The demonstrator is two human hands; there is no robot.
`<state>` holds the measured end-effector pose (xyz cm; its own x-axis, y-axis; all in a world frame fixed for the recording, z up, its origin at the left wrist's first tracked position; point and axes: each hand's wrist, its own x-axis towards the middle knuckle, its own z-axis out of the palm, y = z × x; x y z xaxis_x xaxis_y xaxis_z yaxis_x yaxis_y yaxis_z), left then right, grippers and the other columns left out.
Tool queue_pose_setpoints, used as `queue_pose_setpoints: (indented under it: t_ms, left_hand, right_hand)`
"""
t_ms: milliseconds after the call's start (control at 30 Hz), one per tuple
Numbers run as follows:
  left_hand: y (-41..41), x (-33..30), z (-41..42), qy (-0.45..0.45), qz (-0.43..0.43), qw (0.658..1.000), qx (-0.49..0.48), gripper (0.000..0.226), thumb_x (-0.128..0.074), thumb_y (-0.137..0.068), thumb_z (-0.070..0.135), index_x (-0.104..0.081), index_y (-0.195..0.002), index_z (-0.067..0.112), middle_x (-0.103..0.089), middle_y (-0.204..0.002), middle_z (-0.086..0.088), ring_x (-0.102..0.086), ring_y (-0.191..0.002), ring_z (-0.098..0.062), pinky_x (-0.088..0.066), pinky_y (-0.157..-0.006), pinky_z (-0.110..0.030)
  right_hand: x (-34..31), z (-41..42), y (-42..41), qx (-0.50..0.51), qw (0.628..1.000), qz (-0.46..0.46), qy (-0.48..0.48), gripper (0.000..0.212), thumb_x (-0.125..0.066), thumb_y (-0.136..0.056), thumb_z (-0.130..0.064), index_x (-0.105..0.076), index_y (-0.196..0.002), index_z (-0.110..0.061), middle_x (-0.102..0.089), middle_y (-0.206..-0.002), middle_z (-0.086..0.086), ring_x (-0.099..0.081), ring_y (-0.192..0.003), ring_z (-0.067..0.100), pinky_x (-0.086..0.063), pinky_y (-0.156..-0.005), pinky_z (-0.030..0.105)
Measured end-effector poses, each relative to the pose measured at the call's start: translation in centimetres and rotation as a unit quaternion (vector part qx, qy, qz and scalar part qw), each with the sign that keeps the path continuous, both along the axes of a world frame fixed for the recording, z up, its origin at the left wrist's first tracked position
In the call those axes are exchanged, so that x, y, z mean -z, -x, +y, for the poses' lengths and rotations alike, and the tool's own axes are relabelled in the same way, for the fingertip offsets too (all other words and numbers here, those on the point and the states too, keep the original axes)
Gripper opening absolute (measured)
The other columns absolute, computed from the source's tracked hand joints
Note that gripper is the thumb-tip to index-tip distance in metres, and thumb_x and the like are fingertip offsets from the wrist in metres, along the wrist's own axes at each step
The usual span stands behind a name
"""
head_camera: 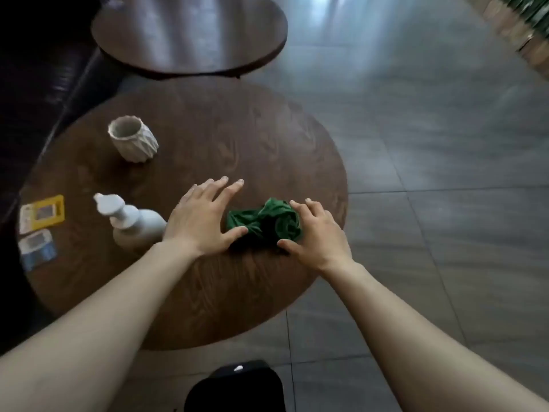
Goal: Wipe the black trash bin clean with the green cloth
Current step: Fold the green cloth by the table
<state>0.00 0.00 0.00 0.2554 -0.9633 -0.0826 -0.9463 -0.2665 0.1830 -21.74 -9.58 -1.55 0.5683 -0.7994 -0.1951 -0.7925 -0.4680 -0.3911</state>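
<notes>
From the head camera, two round wooden tables show, the near one (pixel 208 292) bearing one crumpled green cloth (pixel 264 220), one white pump bottle (pixel 133 223), one ribbed ceramic cup (pixel 133 138) and two cards (pixel 40 227), while one black trash bin (pixel 237 388) stands on the tiled floor just below its near edge. The left hand (pixel 199 220) and right hand (pixel 315 234) flank the cloth, fingers spread apart, both thumbs touching its near side, neither gripping it.
</notes>
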Motion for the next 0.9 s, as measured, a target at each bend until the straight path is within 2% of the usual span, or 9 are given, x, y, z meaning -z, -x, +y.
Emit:
queue_pose_setpoints:
  t_ms: [133,233,300,367,467,600,700,900]
  left_hand:
    - [-0.7,5.0,-0.7,-0.034,0.013,0.999,0.029,0.092,-0.061,-0.086,0.064,-0.01,-0.159,0.039,-0.018,-0.168,0.001,-0.017,-0.155,-0.024,-0.015,-0.126,-0.039]
    - [-0.5,8.4,-1.5,-0.034,0.01,0.998,0.055,0.09,-0.059,-0.09,0.059,-0.006,-0.16,0.038,-0.013,-0.17,-0.002,-0.011,-0.156,-0.024,-0.01,-0.127,-0.04]
    - [-0.3,9.5,-2.0,-0.038,0.013,0.997,0.065,0.09,-0.058,-0.092,0.057,-0.002,-0.16,0.037,-0.009,-0.17,-0.003,-0.007,-0.156,-0.024,-0.007,-0.127,-0.041]
    - [0.1,10.9,-2.2,-0.059,0.033,0.995,0.071,0.09,-0.058,-0.093,0.054,0.0,-0.16,0.038,-0.005,-0.17,-0.002,-0.005,-0.157,-0.023,-0.008,-0.127,-0.04]
    - [0.5,11.7,-2.1,-0.071,0.071,0.993,0.055,0.082,-0.06,-0.096,0.045,-0.009,-0.16,0.041,-0.009,-0.17,0.004,-0.009,-0.156,-0.02,-0.021,-0.124,-0.041]
    - [0.4,10.3,-2.0,-0.022,0.067,0.997,0.039,0.061,-0.063,-0.093,0.021,-0.043,-0.147,0.039,-0.042,-0.156,0.01,-0.043,-0.14,-0.023,-0.047,-0.103,-0.052]
    - [0.7,9.1,-1.6,-0.015,0.052,0.997,0.053,0.053,-0.064,-0.088,0.014,-0.056,-0.135,0.037,-0.059,-0.136,0.009,-0.057,-0.123,-0.026,-0.052,-0.093,-0.049]
    - [1.5,6.1,1.6,0.011,0.082,0.995,0.049,0.048,-0.061,-0.085,0.006,-0.063,-0.126,0.031,-0.066,-0.121,0.007,-0.065,-0.111,-0.027,-0.055,-0.089,-0.048]
  right_hand:
    - [4.5,-0.8,-1.3,-0.025,0.999,0.023,-0.01,0.094,-0.078,-0.086,-0.051,-0.024,-0.162,-0.034,-0.021,-0.17,0.004,-0.017,-0.157,0.026,-0.039,-0.117,0.048]
    - [7.7,-1.3,-2.3,-0.042,0.999,0.023,-0.004,0.098,-0.075,-0.089,-0.052,-0.013,-0.164,-0.038,-0.011,-0.173,0.005,-0.003,-0.16,0.026,-0.026,-0.124,0.048]
    - [8.6,-1.6,-2.9,-0.066,0.997,0.03,-0.008,0.101,-0.074,-0.09,-0.05,-0.005,-0.164,-0.042,-0.002,-0.174,0.005,0.002,-0.16,0.026,-0.023,-0.125,0.047]
    - [9.6,-1.5,-3.0,-0.08,0.996,0.032,-0.013,0.101,-0.075,-0.09,-0.046,-0.006,-0.163,-0.043,-0.002,-0.174,0.006,-0.004,-0.16,0.027,-0.026,-0.124,0.046]
    - [10.0,-1.3,-3.0,-0.057,0.998,-0.002,0.015,0.091,-0.078,-0.089,-0.039,-0.024,-0.161,-0.04,-0.026,-0.167,0.005,-0.031,-0.15,0.03,-0.039,-0.115,0.046]
    - [9.2,-0.8,-3.1,-0.046,0.996,-0.025,0.07,0.067,-0.077,-0.09,-0.022,-0.049,-0.15,-0.031,-0.053,-0.14,0.003,-0.053,-0.125,0.028,-0.053,-0.097,0.045]
    - [8.5,0.0,-2.8,-0.045,0.995,-0.028,0.084,0.053,-0.075,-0.09,-0.015,-0.059,-0.139,-0.027,-0.06,-0.127,0.004,-0.06,-0.114,0.029,-0.055,-0.087,0.042]
    - [5.5,3.2,-2.0,-0.042,0.993,-0.045,0.097,0.047,-0.071,-0.09,-0.01,-0.064,-0.134,-0.025,-0.063,-0.118,0.002,-0.062,-0.103,0.027,-0.056,-0.08,0.04]
